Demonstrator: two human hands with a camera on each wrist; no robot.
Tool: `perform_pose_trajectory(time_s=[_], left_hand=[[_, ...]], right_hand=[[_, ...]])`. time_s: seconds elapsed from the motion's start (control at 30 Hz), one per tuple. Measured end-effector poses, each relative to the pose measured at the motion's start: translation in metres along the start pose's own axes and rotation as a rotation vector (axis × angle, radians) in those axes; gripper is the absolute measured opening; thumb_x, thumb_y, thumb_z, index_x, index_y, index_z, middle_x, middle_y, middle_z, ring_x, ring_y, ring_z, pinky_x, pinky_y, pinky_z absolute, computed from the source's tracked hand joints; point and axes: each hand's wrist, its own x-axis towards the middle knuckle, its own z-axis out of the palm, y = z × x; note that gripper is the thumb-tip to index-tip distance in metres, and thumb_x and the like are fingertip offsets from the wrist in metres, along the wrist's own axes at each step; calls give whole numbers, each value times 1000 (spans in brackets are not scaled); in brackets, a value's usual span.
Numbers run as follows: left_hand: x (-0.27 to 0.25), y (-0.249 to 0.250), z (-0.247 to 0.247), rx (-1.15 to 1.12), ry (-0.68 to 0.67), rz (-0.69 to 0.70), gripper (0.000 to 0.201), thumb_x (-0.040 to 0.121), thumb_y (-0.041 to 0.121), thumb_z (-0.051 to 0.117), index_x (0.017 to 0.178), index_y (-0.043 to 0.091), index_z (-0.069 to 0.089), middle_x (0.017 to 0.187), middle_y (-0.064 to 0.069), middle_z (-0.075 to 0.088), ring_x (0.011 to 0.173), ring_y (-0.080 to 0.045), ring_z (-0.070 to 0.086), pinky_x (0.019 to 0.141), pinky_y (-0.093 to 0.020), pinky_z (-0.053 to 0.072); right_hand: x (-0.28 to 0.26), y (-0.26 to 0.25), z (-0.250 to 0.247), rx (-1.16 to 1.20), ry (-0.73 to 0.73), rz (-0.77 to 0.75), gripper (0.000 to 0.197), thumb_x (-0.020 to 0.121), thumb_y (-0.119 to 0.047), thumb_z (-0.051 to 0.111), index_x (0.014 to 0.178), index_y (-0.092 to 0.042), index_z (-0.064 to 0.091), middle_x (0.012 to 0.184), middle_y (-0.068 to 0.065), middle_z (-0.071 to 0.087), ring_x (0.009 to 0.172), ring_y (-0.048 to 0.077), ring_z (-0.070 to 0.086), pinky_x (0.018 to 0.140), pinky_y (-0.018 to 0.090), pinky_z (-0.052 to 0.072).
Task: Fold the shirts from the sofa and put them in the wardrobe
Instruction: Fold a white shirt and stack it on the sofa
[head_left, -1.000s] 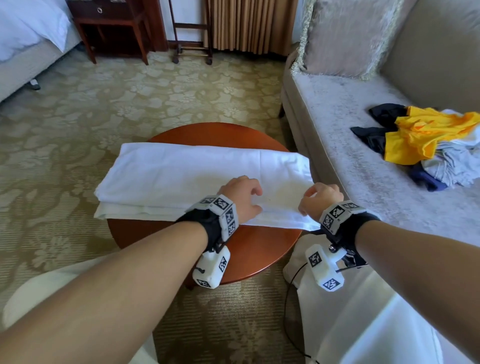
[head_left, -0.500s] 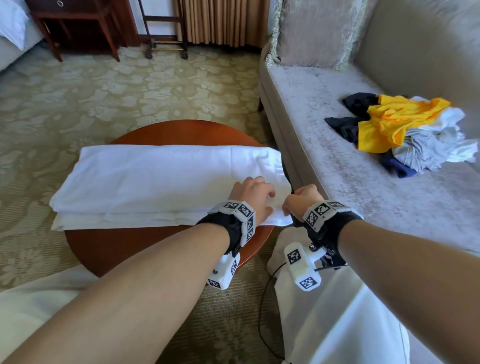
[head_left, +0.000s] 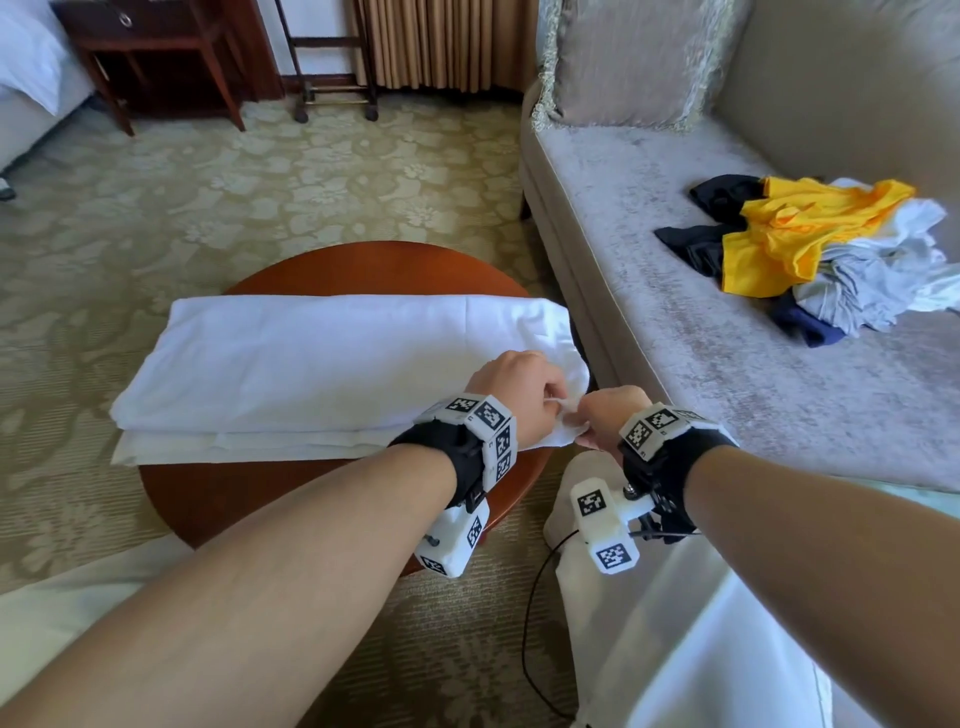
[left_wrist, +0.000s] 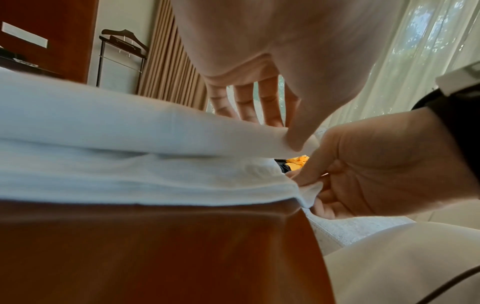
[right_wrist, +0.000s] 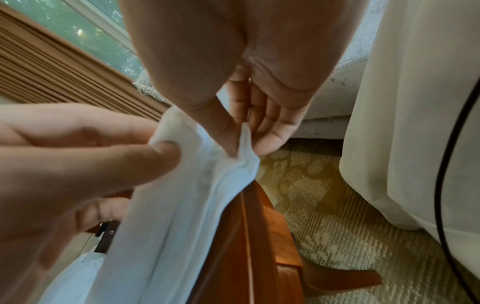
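White cotton is caught at its near right corner by both hands: the left hand (head_left: 524, 395) pinches an upper layer between thumb and fingers (left_wrist: 262, 107), while the right hand (head_left: 610, 415) nips the lower corner just beside it, thumb against curled fingers (right_wrist: 262, 127). This white shirt (head_left: 332, 364) lies folded into a long band across the round wooden table (head_left: 332, 499), its corner hanging off the rim at about four o'clock. It looks light, limp and easily creased, so I judge the doubled hem at the corners the best place to hold, keeping the layers together so they do not slide apart. Both forearms reach forward from six o'clock, wrists close together and knuckles up, the left over the table edge, the right just off it. Further out, at about two o'clock, a heap of unfolded shirts (head_left: 810, 249), yellow, dark and pale, waits on the sofa (head_left: 675, 338). No wardrobe is in sight.
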Motion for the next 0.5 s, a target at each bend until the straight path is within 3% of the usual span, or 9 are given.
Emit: perform_pose_trajectory(time_s=[0.13, 0.2, 0.27, 0.33, 0.37, 0.43, 0.5], left_hand=[[-7, -3, 7, 38, -103, -19, 17, 87, 30, 66, 101, 25, 74, 104, 2, 67, 95, -22, 63, 84, -35, 54], [-10, -3, 10, 69, -100, -25, 23, 86, 36, 66, 105, 26, 72, 107, 2, 64, 100, -21, 60, 88, -35, 50], [-10, 0, 13, 136, -110, -22, 35, 82, 47, 68, 109, 25, 68, 108, 3, 61, 103, -19, 55, 91, -36, 46], [-11, 4, 17, 217, -136, -15, 43, 77, 55, 68, 108, 26, 63, 108, 3, 56, 106, -19, 49, 94, -38, 41], [-11, 6, 19, 251, -143, -13, 46, 76, 56, 68, 109, 26, 59, 109, 3, 54, 108, -20, 47, 96, -39, 39], [-11, 9, 23, 298, -132, -19, 48, 79, 52, 67, 114, 24, 50, 116, 1, 50, 113, -22, 44, 97, -41, 37], [-11, 12, 26, 334, -91, -39, 46, 83, 42, 66, 118, 19, 46, 120, -2, 48, 115, -24, 44, 96, -41, 37]], right_hand=[[-3, 0, -4, 308, 46, 102, 13, 78, 9, 48, 80, 1, 59, 77, 17, 59, 73, 34, 63, 57, 34, 56], [-7, 0, -2, 327, -14, 117, 8, 77, 0, 53, 81, 0, 60, 74, 17, 62, 66, 32, 65, 64, 37, 57], [-4, 2, -1, 251, -53, 100, 17, 81, -11, 64, 93, 1, 64, 87, 19, 68, 71, 29, 66, 75, 40, 59], [-3, 2, -2, 221, -78, 124, 23, 82, -9, 68, 102, 2, 67, 101, 22, 69, 80, 29, 68, 82, 39, 59], [-4, 1, -2, 215, -89, 126, 25, 82, -5, 68, 106, 2, 68, 103, 22, 68, 81, 29, 68, 80, 38, 59], [-1, 2, -1, 226, -113, 90, 38, 81, -4, 65, 118, 2, 60, 112, 19, 62, 83, 25, 65, 64, 30, 60], [-3, 0, -2, 223, -140, 83, 27, 81, -4, 63, 108, -4, 58, 108, 16, 58, 78, 22, 63, 55, 26, 56]])
